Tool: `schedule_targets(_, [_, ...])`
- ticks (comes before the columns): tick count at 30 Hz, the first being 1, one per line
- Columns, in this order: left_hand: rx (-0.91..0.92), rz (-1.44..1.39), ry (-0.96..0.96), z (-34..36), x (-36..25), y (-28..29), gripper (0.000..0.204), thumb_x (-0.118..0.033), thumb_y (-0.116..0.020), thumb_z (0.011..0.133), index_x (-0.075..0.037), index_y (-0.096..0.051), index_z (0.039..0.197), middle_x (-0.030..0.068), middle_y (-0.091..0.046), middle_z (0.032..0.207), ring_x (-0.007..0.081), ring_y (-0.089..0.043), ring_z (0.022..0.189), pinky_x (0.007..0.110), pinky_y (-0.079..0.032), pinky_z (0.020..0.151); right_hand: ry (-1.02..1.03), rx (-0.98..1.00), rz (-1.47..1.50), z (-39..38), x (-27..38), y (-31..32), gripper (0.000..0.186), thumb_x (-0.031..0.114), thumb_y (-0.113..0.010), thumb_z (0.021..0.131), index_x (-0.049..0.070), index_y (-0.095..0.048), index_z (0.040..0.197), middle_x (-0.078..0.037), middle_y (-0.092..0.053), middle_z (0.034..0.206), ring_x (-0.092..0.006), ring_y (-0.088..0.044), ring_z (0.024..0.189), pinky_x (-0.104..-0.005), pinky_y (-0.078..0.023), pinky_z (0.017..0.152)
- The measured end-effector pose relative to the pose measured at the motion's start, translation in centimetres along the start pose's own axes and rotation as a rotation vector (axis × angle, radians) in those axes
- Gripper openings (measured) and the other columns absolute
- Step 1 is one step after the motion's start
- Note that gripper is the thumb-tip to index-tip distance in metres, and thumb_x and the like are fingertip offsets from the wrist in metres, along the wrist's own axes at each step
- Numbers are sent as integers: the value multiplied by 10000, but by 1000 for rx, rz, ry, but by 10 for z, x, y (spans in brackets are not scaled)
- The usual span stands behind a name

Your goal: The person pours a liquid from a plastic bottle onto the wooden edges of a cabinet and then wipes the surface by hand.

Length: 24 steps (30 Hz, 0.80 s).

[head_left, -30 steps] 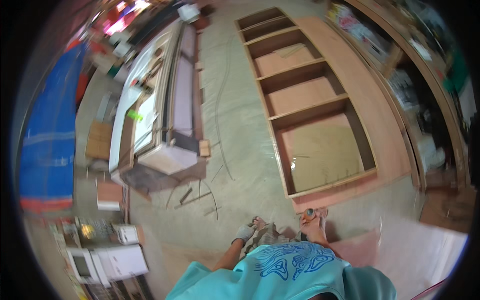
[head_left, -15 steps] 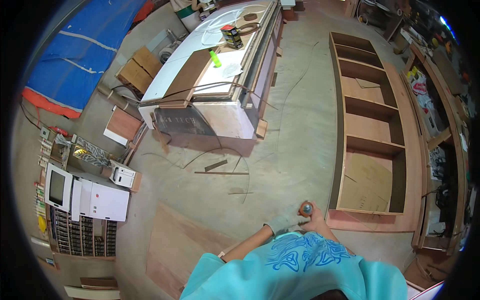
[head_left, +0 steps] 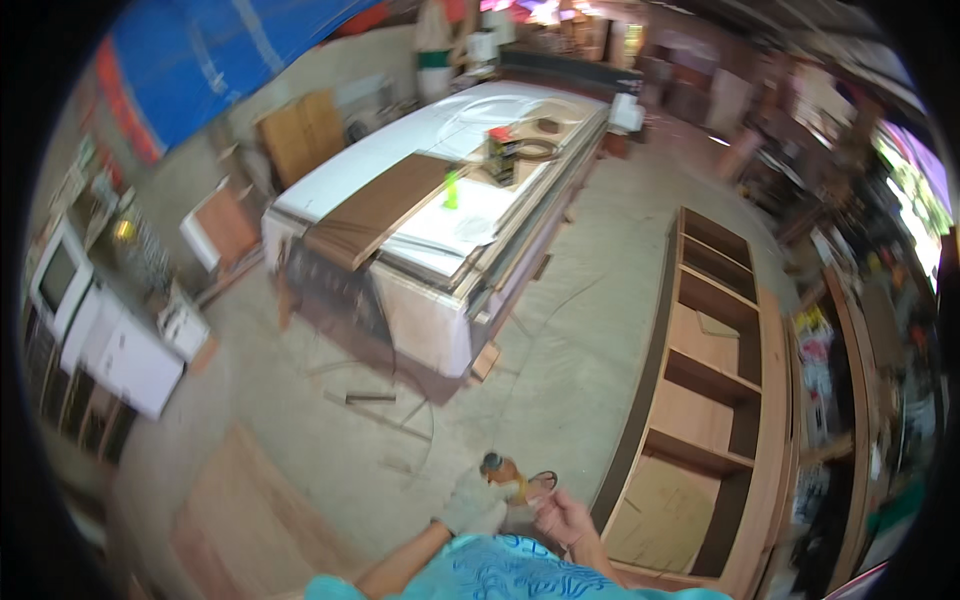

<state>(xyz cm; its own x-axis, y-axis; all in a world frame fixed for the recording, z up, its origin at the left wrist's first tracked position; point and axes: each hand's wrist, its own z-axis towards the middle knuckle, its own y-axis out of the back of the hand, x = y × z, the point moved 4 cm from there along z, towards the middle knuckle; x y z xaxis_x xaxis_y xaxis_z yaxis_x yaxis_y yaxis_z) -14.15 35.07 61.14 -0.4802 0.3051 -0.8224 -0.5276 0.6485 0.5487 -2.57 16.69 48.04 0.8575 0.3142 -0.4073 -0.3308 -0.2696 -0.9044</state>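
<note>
My left hand (head_left: 476,507), in a pale work glove, closes around a small brown, bottle-shaped object (head_left: 507,470) with a dark grey end pointing away to the left. Motion blur hides its exact kind. My bare right hand (head_left: 566,520) is just to its right, fingers pinched together. A thin dark loop (head_left: 545,479) shows at those fingertips; whether it belongs to the brown object I cannot tell. Both hands are in front of my turquoise shirt, above the concrete floor.
A long brown open-compartment cabinet frame (head_left: 640,440) lies to the right. Ahead stands a large white-topped stack of panels (head_left: 340,190) bearing a brown board, a green bottle (head_left: 451,188) and a box. Thin strips (head_left: 375,398) and a plywood sheet (head_left: 240,510) lie on the floor.
My view has swung up and to the right. The brown object has tipped from end-on to sideways in my left hand, and my right hand has drawn apart to its right.
</note>
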Motion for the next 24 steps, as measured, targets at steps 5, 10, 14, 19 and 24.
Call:
schedule_targets(5, [-294, -123, 70, 79, 36, 16, 655, -511, -853, 775, -4, -663, 1142, 245, -709, 1019, 417, -693, 972, 506, -554, 830, 35, -1903, -1970, -118, 189, -40, 573, 481, -716, 886, -6, -723, 1188, -204, -684, 1321, -381, -621, 1268, -484, -462, 1090])
schedule_targets(10, [-502, -11, 153, 186, 32, 38, 583, -318, -887, 786, -6, -621, 1202, 165, -711, 1094, 303, -699, 1012, 415, -558, 869, 497, -1332, -1191, -234, 351, -5, 526, 261, -732, 876, 39, -618, 1339, -137, -726, 1121, -332, -709, 938, -554, -536, 902])
schedule_targets(14, [-643, 6, 110, 274, 1, 77, 553, -253, -876, 799, 3, -625, 1221, 171, -723, 1069, 322, -707, 1006, 432, -559, 870, 915, -1564, -1081, -276, 391, -16, 495, 186, -642, 914, 40, -562, 1380, -101, -710, 964, -255, -679, 821, -455, -548, 727])
schedule_targets(19, [-663, 220, 204, 395, -21, 151, 602, -306, -886, 772, 20, -626, 1206, 206, -737, 1085, 351, -725, 1022, 462, -566, 876, 742, -1713, -1060, -269, 365, -6, 244, 175, -454, 944, 54, -659, 995, -87, -663, 802, -200, -611, 616, -315, -389, 468])
schedule_targets(24, [-728, 69, 68, 542, 8, 229, 642, -365, -856, 772, 22, -612, 1223, 251, -714, 1132, 415, -691, 1066, 481, -539, 927, 511, -1660, -1093, -241, 325, 43, 218, 204, -478, 930, 64, -642, 898, -90, -664, 809, -205, -617, 623, -330, -406, 491])
